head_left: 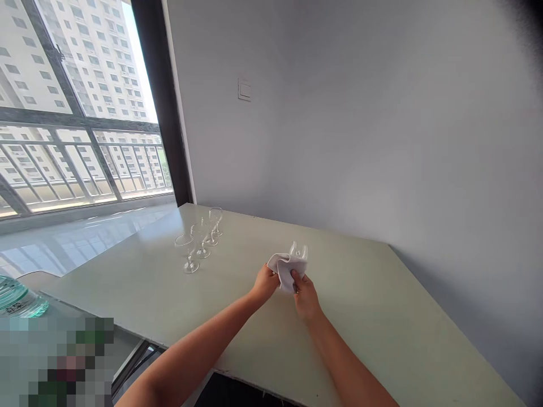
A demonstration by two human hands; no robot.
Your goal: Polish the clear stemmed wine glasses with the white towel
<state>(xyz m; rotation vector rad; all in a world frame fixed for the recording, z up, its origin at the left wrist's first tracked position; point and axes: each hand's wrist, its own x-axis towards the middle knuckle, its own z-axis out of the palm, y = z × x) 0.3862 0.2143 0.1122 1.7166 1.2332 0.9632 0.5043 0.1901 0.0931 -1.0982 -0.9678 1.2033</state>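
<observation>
Both hands are together above the middle of the table (pixel 360 294), closed on a folded white cloth (pixel 285 271). My left hand (pixel 265 282) grips the cloth's left side, with its fingers partly hidden behind it. On the right side, the thumb of my right hand (pixel 304 291) presses onto the cloth. A clear glass piece (pixel 299 250) sticks up past the cloth's far edge; its lower part is covered, so I cannot tell its full shape. Left of my hands, several clear stemmed glasses stand upright in a row, the nearest glass (pixel 185 249) closest to me.
A large clear bluish bottle (pixel 21 299) lies at the left, beside the table. Grey walls (pixel 360 124) border the table's far and right sides, with a light switch (pixel 245 90) on one. Windows (pixel 80 113) with a railing stand at the left. A blurred patch covers the lower left corner.
</observation>
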